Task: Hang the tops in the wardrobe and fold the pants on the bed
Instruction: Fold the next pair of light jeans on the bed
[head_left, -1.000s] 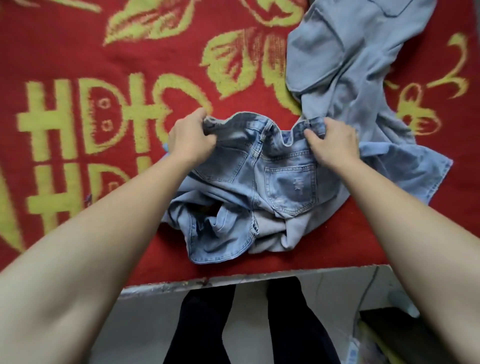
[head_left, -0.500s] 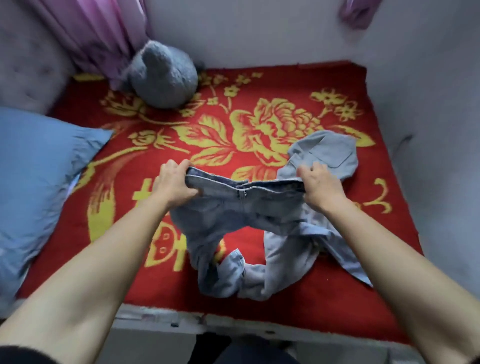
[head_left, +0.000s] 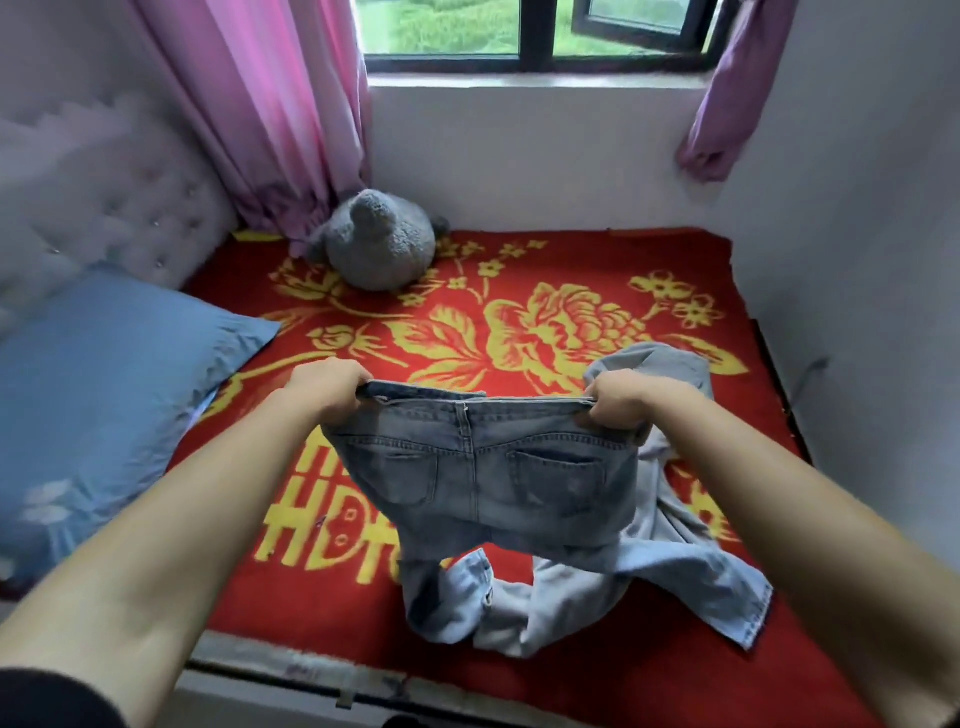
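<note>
A pair of faded blue jeans (head_left: 483, 483) hangs in the air over the red bed (head_left: 571, 270), back pockets toward me. My left hand (head_left: 327, 389) grips the left end of the waistband and my right hand (head_left: 618, 400) grips the right end, stretching it flat. The legs trail down and lie crumpled on the bed cover near its front edge. A second, paler blue garment (head_left: 670, 519) lies on the bed under and to the right of the jeans, partly hidden by them.
A blue pillow (head_left: 104, 395) lies at the left by the padded headboard (head_left: 104, 208). A grey plush toy (head_left: 379, 244) sits at the back by a pink curtain (head_left: 275, 104). White walls close the back and right sides; a window (head_left: 519, 31) is above.
Both hands have lifted the jeans by the waistband from a crumpled heap and pulled it taut. The view has tilted up from the bed's front edge to the whole bed and window.
</note>
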